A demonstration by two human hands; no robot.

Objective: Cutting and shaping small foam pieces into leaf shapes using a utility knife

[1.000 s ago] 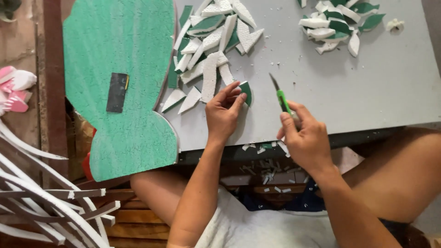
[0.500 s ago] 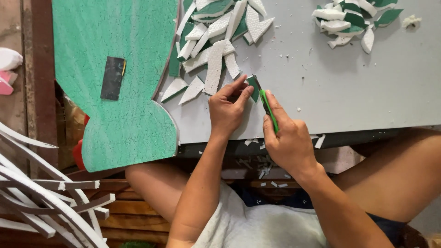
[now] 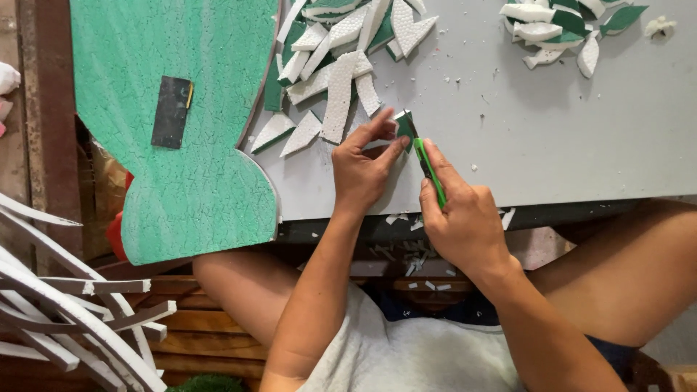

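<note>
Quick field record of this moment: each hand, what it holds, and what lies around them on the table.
left hand: fingertips pinch a small green foam piece on the grey table
right hand: grips a green craft knife, blade end at the foam piece
near pile: white and green foam offcuts beyond the left hand
far pile: more offcuts at the upper right
left of table: big green foam board with a dark rectangular block on it
below table edge: white scraps

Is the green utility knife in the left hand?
No, the right hand grips the green utility knife, while the left hand pins a small foam piece on the grey table.
</note>
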